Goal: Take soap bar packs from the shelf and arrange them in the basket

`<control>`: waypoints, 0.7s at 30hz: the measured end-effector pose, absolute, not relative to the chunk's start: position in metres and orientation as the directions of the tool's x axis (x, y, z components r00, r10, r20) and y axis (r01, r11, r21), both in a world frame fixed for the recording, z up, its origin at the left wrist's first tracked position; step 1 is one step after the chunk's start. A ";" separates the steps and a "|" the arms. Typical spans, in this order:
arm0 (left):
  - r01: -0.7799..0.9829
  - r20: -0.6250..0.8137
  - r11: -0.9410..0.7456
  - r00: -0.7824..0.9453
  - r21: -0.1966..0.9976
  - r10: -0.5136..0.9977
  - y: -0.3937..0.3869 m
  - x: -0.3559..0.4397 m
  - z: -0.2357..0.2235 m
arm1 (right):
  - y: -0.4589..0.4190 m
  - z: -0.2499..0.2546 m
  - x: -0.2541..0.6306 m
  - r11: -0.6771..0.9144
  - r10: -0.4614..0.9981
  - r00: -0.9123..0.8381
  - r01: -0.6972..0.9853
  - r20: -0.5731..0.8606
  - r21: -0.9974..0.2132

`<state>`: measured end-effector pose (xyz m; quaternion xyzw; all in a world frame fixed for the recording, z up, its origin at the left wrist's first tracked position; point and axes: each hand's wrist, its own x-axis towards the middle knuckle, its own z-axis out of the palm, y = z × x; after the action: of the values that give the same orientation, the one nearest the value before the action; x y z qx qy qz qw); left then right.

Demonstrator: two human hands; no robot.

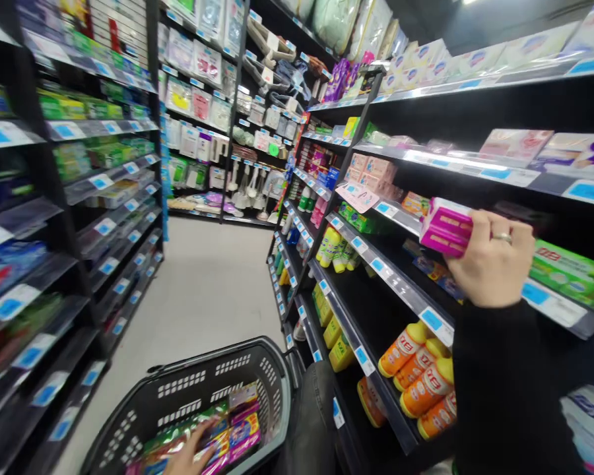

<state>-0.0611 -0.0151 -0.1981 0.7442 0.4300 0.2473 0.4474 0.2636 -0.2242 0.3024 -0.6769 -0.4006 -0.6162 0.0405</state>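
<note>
Head view: one black basket (pixel 210 371) with perforated walls is positioned low, beside the person's leg (pixel 314 402). Contents: several packets (pixel 242 432) in purple, yellow and green; overlap and blur prevent an exact count. Right hand (pixel 497 254): closed around one magenta pack (pixel 445 227), located at the front edge of a shelf (pixel 393 210) on the right; pack-to-shelf contact cannot be determined. A green box (pixel 571 274) lies just beside this hand. Four orange bottles (pixel 429 388) are visible together on a lower tier. Right arm: extended forward, back of hand facing the camera, one ring fitted. Left hand (pixel 193 455): lowered into the basket over the packets, fingers partly bent; grip cannot be determined
</note>
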 end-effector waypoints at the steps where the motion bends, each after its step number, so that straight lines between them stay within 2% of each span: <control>1: 0.311 0.042 -0.226 0.502 0.923 0.864 -0.024 -0.058 -0.160 | -0.220 0.285 0.246 -0.593 0.511 -0.091 0.683 0.855 0.427; 2: 0.227 0.089 -0.238 0.520 0.944 0.849 -0.033 -0.054 -0.122 | -0.214 0.267 0.227 -0.498 0.540 -0.102 0.762 0.836 0.415; 4: -0.006 0.326 -0.375 0.507 0.927 0.798 -0.050 -0.048 -0.049 | -0.203 0.229 0.189 -0.273 0.637 -0.133 0.882 0.759 0.384; 6: -0.241 0.610 -0.563 0.400 0.791 0.685 -0.062 -0.048 0.007 | -0.192 0.195 0.153 -0.024 0.728 -0.196 0.950 0.657 0.310; 7: -0.294 0.703 -0.640 0.355 0.710 0.617 -0.066 -0.052 0.027 | -0.188 0.179 0.137 0.092 0.757 -0.234 0.962 0.610 0.255; 9: -0.281 0.746 -0.701 0.387 0.655 0.542 -0.074 -0.066 0.052 | -0.182 0.154 0.111 0.281 0.792 -0.307 0.951 0.527 0.132; 12: -0.157 0.600 -0.616 0.501 0.772 0.624 -0.092 -0.089 0.063 | -0.175 0.132 0.091 0.421 0.812 -0.351 0.906 0.467 -0.052; 14: -0.113 0.449 -0.453 0.476 0.884 0.756 -0.104 -0.095 0.060 | -0.168 0.127 0.090 0.468 0.827 -0.351 0.862 0.440 -0.192; 16: -0.160 0.285 -0.239 0.412 0.958 0.865 -0.113 -0.091 0.053 | -0.157 0.126 0.099 0.493 0.851 -0.348 0.787 0.392 -0.371; 19: -0.316 -0.045 0.179 0.389 0.932 0.920 -0.119 -0.078 0.039 | -0.136 0.116 0.123 0.415 0.903 -0.357 0.577 0.240 -0.704; 21: -0.321 -0.317 0.504 0.486 0.802 0.814 -0.118 -0.070 0.032 | -0.122 0.098 0.138 0.261 0.928 -0.355 0.410 0.111 -0.874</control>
<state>-0.0702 -0.1181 0.0317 0.3448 0.3576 0.3594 0.7900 0.1384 -0.1219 0.0981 -0.4629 -0.7227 0.3939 0.3290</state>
